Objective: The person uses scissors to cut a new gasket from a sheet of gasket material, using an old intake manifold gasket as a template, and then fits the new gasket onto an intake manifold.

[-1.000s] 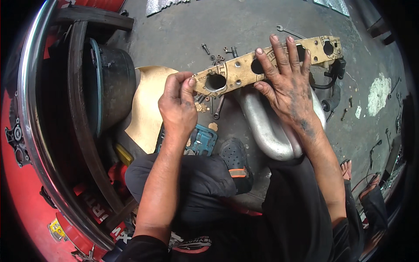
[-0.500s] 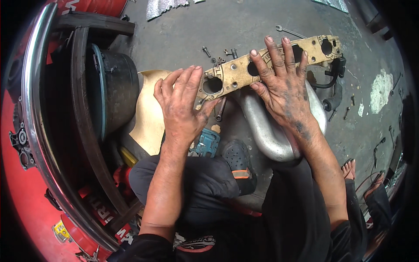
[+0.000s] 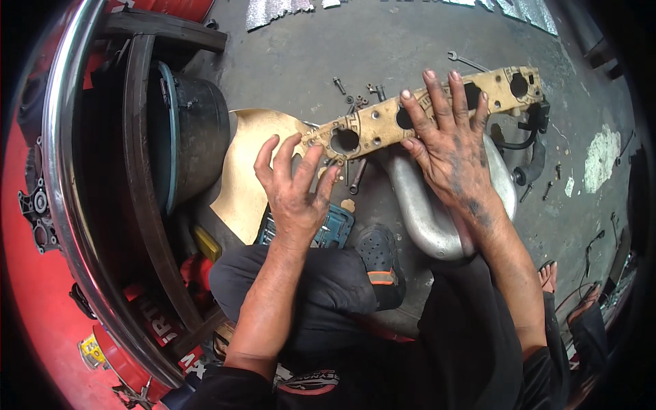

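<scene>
Knees and shoe: we see dark trousers and a black shoe (image 3: 378, 254) with an orange strip nearest us, on the concrete floor (image 3: 383, 48).
Blue tool: a blue power tool (image 3: 333, 229) lies just under our left wrist, partly hidden.
Left hand: our left hand (image 3: 295, 198) hovers with fingers (image 3: 306, 164) spread wide and holding nothing; the fingertips sit just at the near left end of the gasket.
Right hand: our right hand (image 3: 454, 147) lies flat, fingers splayed, pressing on the middle of the gasket without gripping it.
Gasket: a long tan gasket (image 3: 372, 126) with round holes runs from centre up to the right, resting on top of the metal pipe.
Pipe: a curved silver pipe casting (image 3: 427, 219) lies under the gasket and our right forearm.
Tan sheet: a flat tan sheet (image 3: 249, 171) lies on the floor left of the gasket's end.
Black drum: a dark round drum (image 3: 198, 130) stands at the left inside a frame.
Chrome bar: a curved chrome bar (image 3: 58, 164) edges red bodywork at far left.
Bolts: loose bolts (image 3: 339, 85) are scattered just beyond the gasket.
Wrench: a slim wrench (image 3: 468, 61) lies farther off, near the gasket's far end.
</scene>
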A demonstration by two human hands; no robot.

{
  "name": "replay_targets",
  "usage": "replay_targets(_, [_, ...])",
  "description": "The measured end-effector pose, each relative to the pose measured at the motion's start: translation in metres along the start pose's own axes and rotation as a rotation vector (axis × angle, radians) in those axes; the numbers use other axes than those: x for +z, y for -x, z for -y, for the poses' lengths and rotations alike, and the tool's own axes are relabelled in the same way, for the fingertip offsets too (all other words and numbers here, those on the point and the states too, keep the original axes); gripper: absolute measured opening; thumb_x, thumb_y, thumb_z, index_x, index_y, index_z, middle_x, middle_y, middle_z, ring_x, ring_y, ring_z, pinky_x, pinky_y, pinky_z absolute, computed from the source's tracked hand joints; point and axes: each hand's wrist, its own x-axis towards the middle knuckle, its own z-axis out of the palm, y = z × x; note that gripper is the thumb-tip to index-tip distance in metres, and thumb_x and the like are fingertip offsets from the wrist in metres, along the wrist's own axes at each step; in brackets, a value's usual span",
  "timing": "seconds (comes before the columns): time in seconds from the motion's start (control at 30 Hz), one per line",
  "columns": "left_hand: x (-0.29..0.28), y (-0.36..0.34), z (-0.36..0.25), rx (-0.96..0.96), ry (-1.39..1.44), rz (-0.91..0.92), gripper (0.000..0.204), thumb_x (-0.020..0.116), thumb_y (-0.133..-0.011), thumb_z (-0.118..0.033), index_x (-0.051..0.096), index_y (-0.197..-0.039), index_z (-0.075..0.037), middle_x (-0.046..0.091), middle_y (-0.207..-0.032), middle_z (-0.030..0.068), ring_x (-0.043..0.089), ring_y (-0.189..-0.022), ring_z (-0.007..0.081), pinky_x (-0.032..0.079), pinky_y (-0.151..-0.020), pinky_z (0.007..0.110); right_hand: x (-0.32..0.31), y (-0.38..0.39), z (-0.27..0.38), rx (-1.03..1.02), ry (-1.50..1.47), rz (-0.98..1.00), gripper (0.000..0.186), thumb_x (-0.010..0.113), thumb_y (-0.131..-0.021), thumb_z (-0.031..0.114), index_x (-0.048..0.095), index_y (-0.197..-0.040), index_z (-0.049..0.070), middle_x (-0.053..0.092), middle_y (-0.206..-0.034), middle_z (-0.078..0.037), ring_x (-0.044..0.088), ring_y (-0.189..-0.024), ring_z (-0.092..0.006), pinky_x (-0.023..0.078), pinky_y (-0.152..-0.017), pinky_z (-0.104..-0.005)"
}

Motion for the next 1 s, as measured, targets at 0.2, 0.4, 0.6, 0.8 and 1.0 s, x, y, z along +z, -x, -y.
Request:
replay_targets(0.2, [0.003,-0.005,0.0,0.004,0.061,0.012,0.049,0.085,-0.069,-0.012,0.065,-0.115,-0.011,0.062,-0.121,0.0116,0.046,-0.124,0.0347,0.038,-0.103,0.045,-0.001,0.0,-0.004,0.031,0.003,0.003,0.058,0.044,-0.098,0.05,0.033,-0.153,0.036,0.013,-0.165,-0.002,0.002,-0.153,-0.0289,-0.005,-0.119,-0.0633])
replay_targets(0.4, [0.009,-0.01,0.015,0.044,0.015,-0.023,0.041,0.083,-0.067,-0.008,0.066,-0.104,-0.009,0.067,-0.114,0.0084,0.052,-0.12,0.0334,0.04,-0.101,0.044,-0.003,-0.002,-0.001,0.0,-0.057,0.036,0.062,0.051,-0.097,0.045,0.031,-0.154,0.035,0.009,-0.166,-0.004,0.0,-0.153,-0.0311,-0.006,-0.119,-0.0631])
replay_targets(0.6, [0.021,0.002,0.046,-0.023,-0.018,-0.018,0.042,0.084,-0.069,-0.011,0.067,-0.107,-0.01,0.065,-0.116,0.0074,0.051,-0.119,0.033,0.04,-0.101,0.045,0.015,-0.007,0.029,-0.012,-0.056,0.044,0.064,0.053,-0.096,0.046,0.031,-0.154,0.033,0.008,-0.167,-0.004,-0.002,-0.153,-0.0329,-0.006,-0.117,-0.0652])
replay_targets(0.8, [0.022,0.006,0.045,-0.089,-0.009,0.062,0.053,0.088,-0.066,-0.013,0.066,-0.114,-0.006,0.063,-0.124,0.012,0.05,-0.123,0.0327,0.042,-0.103,0.044,0.032,0.001,0.039,-0.118,0.133,0.022,0.065,0.055,-0.095,0.047,0.031,-0.154,0.034,0.009,-0.166,-0.003,0.003,-0.153,-0.03,-0.007,-0.117,-0.063])
replay_targets(1.0, [0.024,-0.013,0.058,-0.145,0.25,0.155,0.103,0.092,-0.058,-0.019,0.04,-0.147,-0.013,0.048,-0.144,0.0139,0.043,-0.134,0.0361,0.04,-0.111,0.043,0.029,-0.006,0.027,-0.128,0.185,-0.014,0.06,0.056,-0.096,0.042,0.037,-0.152,0.033,0.012,-0.166,-0.004,0.006,-0.153,-0.0309,-0.004,-0.118,-0.0573])
